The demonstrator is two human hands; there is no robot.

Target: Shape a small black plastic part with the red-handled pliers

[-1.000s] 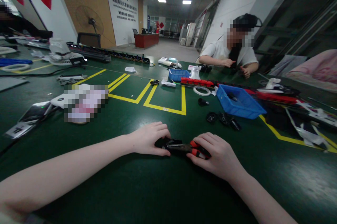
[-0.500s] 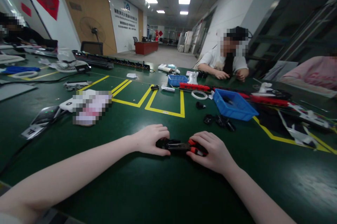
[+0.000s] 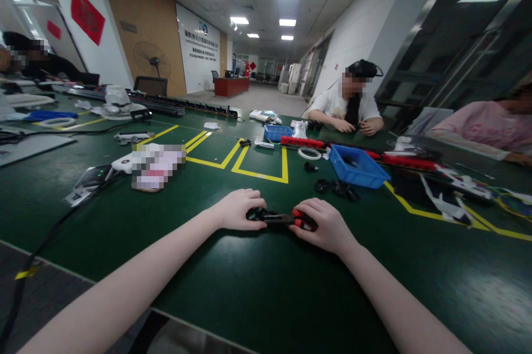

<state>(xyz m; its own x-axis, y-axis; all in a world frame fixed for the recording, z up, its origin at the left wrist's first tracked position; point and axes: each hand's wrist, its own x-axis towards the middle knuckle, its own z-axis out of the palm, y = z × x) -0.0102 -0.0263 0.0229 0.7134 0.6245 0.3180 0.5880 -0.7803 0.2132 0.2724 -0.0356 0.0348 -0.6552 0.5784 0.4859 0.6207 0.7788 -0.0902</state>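
Note:
Near the middle of the green table, my left hand [image 3: 238,209] is closed around a small black part [image 3: 256,214], much of it hidden by the fingers. My right hand [image 3: 328,223] grips pliers with red and black handles [image 3: 305,225]. The dark jaws of the pliers point left and meet the black part, though I cannot tell exactly where they touch it. Several loose black pieces [image 3: 338,189] lie beyond my right hand.
A blue bin [image 3: 358,167] sits to the right, with a smaller blue bin [image 3: 278,133] farther back. Yellow tape [image 3: 261,176] marks the green table [image 3: 233,282]. A phone [image 3: 154,170] and cabled device [image 3: 93,175] lie left. A person [image 3: 347,104] sits across the table.
The camera view has shifted, showing more of the near table edge. Both hands keep their grips, and the pliers stay against the black part.

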